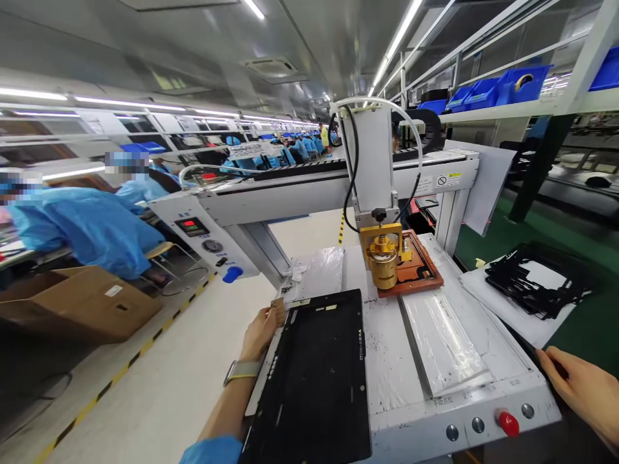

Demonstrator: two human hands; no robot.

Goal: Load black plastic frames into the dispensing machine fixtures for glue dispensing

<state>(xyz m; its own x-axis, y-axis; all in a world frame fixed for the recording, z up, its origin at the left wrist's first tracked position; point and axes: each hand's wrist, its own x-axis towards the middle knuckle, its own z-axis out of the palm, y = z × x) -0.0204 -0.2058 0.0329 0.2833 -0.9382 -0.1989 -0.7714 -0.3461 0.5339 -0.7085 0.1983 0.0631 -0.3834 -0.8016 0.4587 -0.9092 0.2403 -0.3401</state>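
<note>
Lying between hands (258, 335) (580, 386); black panel (324, 380)

I'm watching through just the head cam here, worn up high and facing forward and down over the bench (387, 367). Pretty wide view tbh: the black plate (324, 380) is right up close at the bottom edge, my hands, left (261, 332) and right (580, 390), come in low, and the ceiling (193, 55) fills the top.
</note>
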